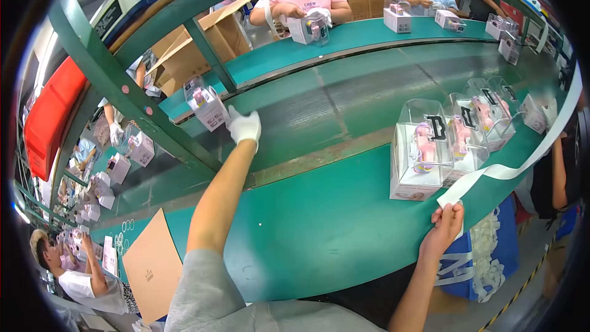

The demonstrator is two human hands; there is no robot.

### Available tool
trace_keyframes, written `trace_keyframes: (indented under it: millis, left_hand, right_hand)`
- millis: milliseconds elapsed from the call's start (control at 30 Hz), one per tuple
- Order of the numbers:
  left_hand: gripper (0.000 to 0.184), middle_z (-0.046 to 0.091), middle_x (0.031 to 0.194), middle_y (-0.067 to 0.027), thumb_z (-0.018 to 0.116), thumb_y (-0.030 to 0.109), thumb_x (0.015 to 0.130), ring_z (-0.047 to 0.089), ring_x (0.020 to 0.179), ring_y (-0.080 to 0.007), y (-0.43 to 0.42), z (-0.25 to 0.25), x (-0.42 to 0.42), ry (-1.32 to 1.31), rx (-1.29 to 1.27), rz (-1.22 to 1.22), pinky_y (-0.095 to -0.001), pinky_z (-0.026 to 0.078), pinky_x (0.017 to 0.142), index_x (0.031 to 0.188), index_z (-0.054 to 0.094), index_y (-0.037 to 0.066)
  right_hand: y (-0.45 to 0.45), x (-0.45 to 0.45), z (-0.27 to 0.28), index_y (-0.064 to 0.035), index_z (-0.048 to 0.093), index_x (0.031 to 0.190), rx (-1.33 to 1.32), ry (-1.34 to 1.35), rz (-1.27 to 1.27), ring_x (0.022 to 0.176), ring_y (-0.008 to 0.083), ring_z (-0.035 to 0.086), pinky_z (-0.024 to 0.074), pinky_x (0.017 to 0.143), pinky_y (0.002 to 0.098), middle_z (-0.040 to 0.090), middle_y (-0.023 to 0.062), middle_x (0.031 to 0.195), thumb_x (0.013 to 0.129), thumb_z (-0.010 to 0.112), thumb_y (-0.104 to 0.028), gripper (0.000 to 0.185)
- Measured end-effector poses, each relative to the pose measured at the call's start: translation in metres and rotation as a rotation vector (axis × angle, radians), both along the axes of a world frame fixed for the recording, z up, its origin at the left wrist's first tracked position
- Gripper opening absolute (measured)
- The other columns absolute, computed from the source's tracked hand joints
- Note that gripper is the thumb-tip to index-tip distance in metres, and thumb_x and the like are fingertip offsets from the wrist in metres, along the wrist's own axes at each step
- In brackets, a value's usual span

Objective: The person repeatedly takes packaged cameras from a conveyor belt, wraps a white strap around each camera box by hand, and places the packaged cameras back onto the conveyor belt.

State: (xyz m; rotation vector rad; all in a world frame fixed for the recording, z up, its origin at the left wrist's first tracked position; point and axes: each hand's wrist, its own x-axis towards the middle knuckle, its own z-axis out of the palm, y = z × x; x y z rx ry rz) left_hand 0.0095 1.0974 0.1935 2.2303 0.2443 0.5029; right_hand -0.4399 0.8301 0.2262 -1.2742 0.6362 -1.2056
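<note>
My left hand [244, 127], in a white glove, reaches over the conveyor belt and touches the right side of a white box with a clear cover [209, 109]. Its fingers are partly hidden against the box. Near the right end of the green table, my right hand [447, 224] pinches the end of a long white strip [485, 174]. The strip runs up and to the right. Just above that hand stands a white box with a clear dome and a pink toy inside [413, 163], with several similar boxes behind it.
Green posts [114, 80] rise at the left. A cardboard sheet [153, 264] lies at the table's lower left. Co-workers sit across the belt [344, 101] with more boxes. A blue bag of white strips [485, 258] is at the lower right.
</note>
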Motion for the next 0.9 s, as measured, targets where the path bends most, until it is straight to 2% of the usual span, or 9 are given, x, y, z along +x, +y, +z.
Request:
trace_keyframes:
  millis: [100, 167, 200, 367, 600, 667, 733, 833, 900]
  left_hand:
    - [0.076, 0.027, 0.165, -0.0191, 0.064, 0.031, 0.088, 0.039, 0.144, -0.0382, -0.003, 0.021, 0.024, 0.03, -0.051, 0.072, -0.0426, 0.041, 0.114, 0.155, 0.04, 0.006]
    - [0.071, 0.029, 0.163, -0.0183, 0.067, 0.03, 0.087, 0.042, 0.142, -0.0365, 0.024, 0.023, 0.047, -0.12, 0.399, 0.243, -0.0439, 0.045, 0.11, 0.152, 0.043, 0.014]
    - [0.071, 0.029, 0.163, -0.0183, 0.067, 0.03, 0.087, 0.042, 0.142, -0.0365, 0.022, 0.025, 0.052, -0.126, 0.41, 0.241, -0.0439, 0.045, 0.11, 0.152, 0.043, 0.014]
    - [0.061, 0.04, 0.156, -0.0178, 0.069, 0.028, 0.086, 0.044, 0.14, -0.0349, 0.037, 0.009, 0.064, 0.069, 0.084, 0.508, -0.0447, 0.046, 0.106, 0.143, 0.051, 0.019]
    - [0.05, 0.055, 0.141, -0.0162, 0.07, 0.026, 0.085, 0.054, 0.129, -0.0349, 0.068, -0.008, 0.107, 0.171, 0.42, 0.35, -0.0464, 0.052, 0.097, 0.133, 0.06, 0.021]
    - [0.046, 0.065, 0.127, -0.0163, 0.068, 0.024, 0.082, 0.065, 0.111, -0.0349, 0.084, -0.018, 0.125, 0.074, 0.433, 0.269, -0.045, 0.054, 0.091, 0.127, 0.062, 0.017]
    - [0.033, 0.072, 0.104, -0.0154, 0.067, 0.023, 0.08, 0.068, 0.09, -0.035, 0.099, -0.02, 0.138, 0.029, 0.297, 0.115, -0.0424, 0.054, 0.085, 0.111, 0.068, 0.011]
    - [0.023, 0.073, 0.089, -0.0137, 0.068, 0.024, 0.079, 0.067, 0.081, -0.0343, 0.125, -0.024, 0.164, 0.053, 0.316, -0.043, -0.0413, 0.053, 0.081, 0.096, 0.069, 0.008]
    - [0.022, 0.073, 0.088, -0.0132, 0.068, 0.024, 0.079, 0.067, 0.08, -0.0335, 0.124, -0.025, 0.158, 0.049, 0.344, -0.04, -0.0411, 0.053, 0.08, 0.094, 0.07, 0.008]
  right_hand:
    - [0.001, 0.0, 0.002, -0.0086, 0.049, 0.102, 0.012, 0.008, 0.002, 0.071, 0.0073, 0.043, 0.0366, 0.068, 0.0207, 0.049, -0.0013, 0.08, 0.107, 0.051, -0.013, 0.007]
    - [0.001, -0.001, 0.002, -0.0085, 0.049, 0.102, 0.029, -0.003, -0.011, 0.071, 0.0073, 0.043, 0.0364, 0.069, 0.0206, 0.048, -0.0013, 0.08, 0.107, 0.051, -0.013, 0.007]
    - [-0.001, -0.001, 0.002, -0.0085, 0.049, 0.102, 0.041, -0.007, -0.013, 0.071, 0.0073, 0.043, 0.0364, 0.069, 0.0206, 0.048, -0.0013, 0.08, 0.107, 0.051, -0.013, 0.007]
    - [-0.002, 0.0, 0.001, -0.008, 0.049, 0.102, 0.079, 0.016, -0.022, 0.072, 0.0078, 0.043, 0.0364, 0.07, 0.0206, 0.048, -0.0008, 0.082, 0.106, 0.049, -0.011, 0.005]
    - [-0.005, -0.01, -0.004, -0.0059, 0.05, 0.11, 0.126, 0.073, 0.01, 0.076, 0.0102, 0.044, 0.0381, 0.072, 0.022, 0.046, 0.0009, 0.087, 0.107, 0.045, -0.012, 0.008]
    - [-0.008, -0.015, -0.011, -0.0056, 0.049, 0.111, 0.16, -0.002, 0.049, 0.079, 0.011, 0.043, 0.0373, 0.075, 0.0232, 0.045, 0.0012, 0.088, 0.108, 0.043, -0.014, 0.01]
    - [-0.006, -0.018, -0.009, -0.0057, 0.048, 0.111, 0.22, -0.001, 0.053, 0.079, 0.0111, 0.042, 0.037, 0.075, 0.0234, 0.045, 0.0013, 0.088, 0.108, 0.042, -0.014, 0.011]
    - [-0.006, -0.017, -0.007, -0.0058, 0.047, 0.11, 0.258, -0.029, 0.002, 0.082, 0.0114, 0.041, 0.0361, 0.077, 0.024, 0.044, 0.0014, 0.089, 0.108, 0.041, -0.015, 0.011]
    - [-0.004, -0.02, -0.01, -0.0046, 0.048, 0.112, 0.282, -0.022, -0.001, 0.081, 0.0106, 0.042, 0.0368, 0.076, 0.0231, 0.046, 0.002, 0.091, 0.108, 0.042, -0.014, 0.012]
